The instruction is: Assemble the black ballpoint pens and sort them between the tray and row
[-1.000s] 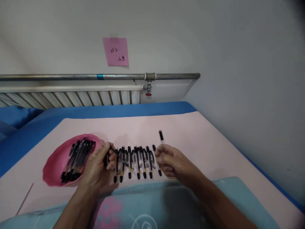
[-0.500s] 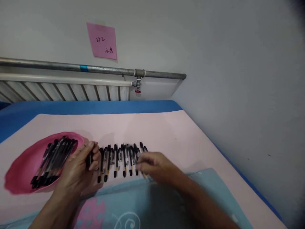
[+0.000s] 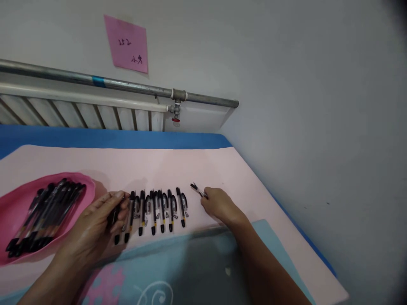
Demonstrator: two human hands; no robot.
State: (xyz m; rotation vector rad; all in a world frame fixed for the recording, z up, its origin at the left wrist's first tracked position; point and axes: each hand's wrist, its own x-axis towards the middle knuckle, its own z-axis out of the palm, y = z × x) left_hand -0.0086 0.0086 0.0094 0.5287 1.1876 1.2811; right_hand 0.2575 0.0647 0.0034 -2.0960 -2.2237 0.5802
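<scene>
My right hand (image 3: 218,206) is closed around a gel pen (image 3: 199,190), whose black end points up and left, just right of a row of pens. My left hand (image 3: 90,224) is curled at the row's left end; something dark shows between its fingers, too hidden to name. The row holds several clear-barrelled pens (image 3: 141,214) with black ends, lying side by side. Between them are loose black pen caps (image 3: 174,203) and small clear cone-shaped tips (image 3: 175,217). Left of my left hand, a pink bowl (image 3: 90,180) contains a heap of black pens (image 3: 47,212).
The pale pink tabletop (image 3: 203,163) has a blue border (image 3: 127,139). A light blue patterned mat (image 3: 190,271) lies along the near side. Behind the table are a radiator (image 3: 104,116), a metal pipe (image 3: 133,87) and a pink note (image 3: 127,44). A wall (image 3: 302,148) bounds the right.
My right hand has moved right, away from the row, and a pen now shows in it. The left hand stays curled beside the row. The view has shifted slightly.
</scene>
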